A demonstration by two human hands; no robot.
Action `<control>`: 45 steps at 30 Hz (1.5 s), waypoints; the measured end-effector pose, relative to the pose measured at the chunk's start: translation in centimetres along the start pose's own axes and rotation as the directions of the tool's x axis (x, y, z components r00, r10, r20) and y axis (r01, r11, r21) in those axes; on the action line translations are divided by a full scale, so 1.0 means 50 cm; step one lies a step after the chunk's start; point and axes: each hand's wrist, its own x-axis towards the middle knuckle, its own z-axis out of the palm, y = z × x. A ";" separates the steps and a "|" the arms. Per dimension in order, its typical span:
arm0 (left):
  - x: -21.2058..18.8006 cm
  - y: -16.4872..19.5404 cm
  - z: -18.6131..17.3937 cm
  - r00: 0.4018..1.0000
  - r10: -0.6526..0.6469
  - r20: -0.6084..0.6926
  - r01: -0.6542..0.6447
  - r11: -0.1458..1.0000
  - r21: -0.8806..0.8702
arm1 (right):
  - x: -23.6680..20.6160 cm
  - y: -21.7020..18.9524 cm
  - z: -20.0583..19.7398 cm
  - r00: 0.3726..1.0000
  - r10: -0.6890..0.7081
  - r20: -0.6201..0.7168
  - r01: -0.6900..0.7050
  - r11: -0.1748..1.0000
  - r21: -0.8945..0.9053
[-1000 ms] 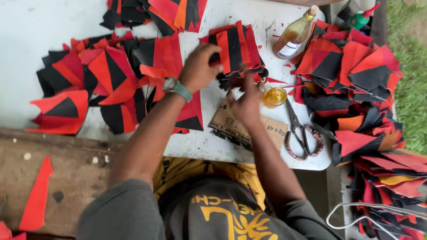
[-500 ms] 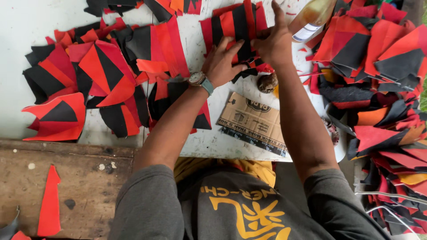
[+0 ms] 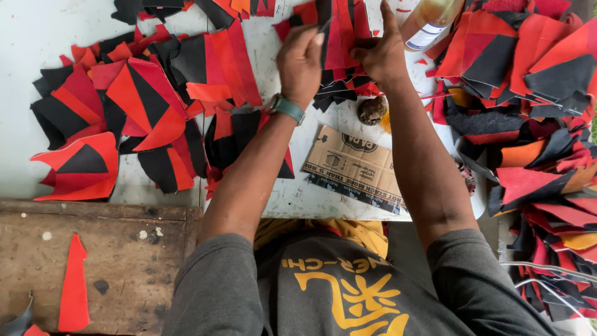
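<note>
Both hands are up at the far side of the white desk (image 3: 37, 37). The left hand (image 3: 301, 62) and the right hand (image 3: 378, 55) each have a closed grip on the same small stack of red and black pieces (image 3: 339, 37). The fingers pinch the stack from both sides and hold it just above the desk, with more dark pieces lying right under it. The left wrist wears a green watch (image 3: 286, 107).

Just beside the right hand stands a glass bottle (image 3: 429, 22) with yellowish liquid in it. A small round brown lump (image 3: 372, 110) sits on the desk near the right arm. A flat bit of cardboard (image 3: 351, 168) lies closer to the body. Big heaps of red and black pieces lie to the left (image 3: 124, 112) and to the right (image 3: 528, 62).

What could go wrong? The right hand is very close to the bottle, so a bump could tip it and wet the pieces. The stack is thin and loose, so a soft pinch could let pieces slide out and mix with the ones below.
</note>
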 end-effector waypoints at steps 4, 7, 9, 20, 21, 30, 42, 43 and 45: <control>0.003 0.007 0.028 0.943 0.235 0.235 -0.281 0.941 0.187 | -0.001 -0.001 0.000 0.999 -0.026 0.023 0.025 1.000 0.018; -0.006 0.003 0.035 0.932 0.200 0.304 -0.290 0.913 0.287 | 0.002 0.008 -0.004 0.999 -0.042 0.028 0.041 0.998 0.047; -0.022 0.003 0.029 0.943 0.163 0.290 -0.260 0.905 0.337 | 0.002 0.015 -0.006 0.999 -0.029 0.026 0.028 0.999 0.036; -0.042 -0.004 0.075 0.938 0.209 0.276 -0.318 0.835 0.449 | 0.010 0.045 -0.008 0.995 -0.102 -0.020 0.101 0.994 -0.053; -0.042 -0.007 0.074 0.932 0.203 0.300 -0.326 0.834 0.446 | 0.009 0.046 -0.009 0.995 -0.101 -0.007 0.100 0.994 -0.037; -0.038 -0.008 0.044 0.885 0.190 0.425 -0.361 0.856 0.371 | 0.005 0.051 -0.017 0.975 -0.217 0.055 0.212 0.973 0.087; -0.038 -0.001 0.035 0.855 0.175 0.489 -0.381 0.850 0.362 | 0.007 0.019 -0.028 0.998 -0.039 0.050 0.036 0.998 0.054; -0.036 0.003 0.030 0.855 0.172 0.489 -0.382 0.847 0.371 | 0.008 0.013 -0.022 0.983 -0.183 0.014 0.183 0.981 -0.056; -0.033 0.016 0.013 0.869 0.215 0.446 -0.387 0.857 0.340 | 0.009 -0.003 -0.012 0.972 -0.230 -0.044 0.230 0.973 -0.001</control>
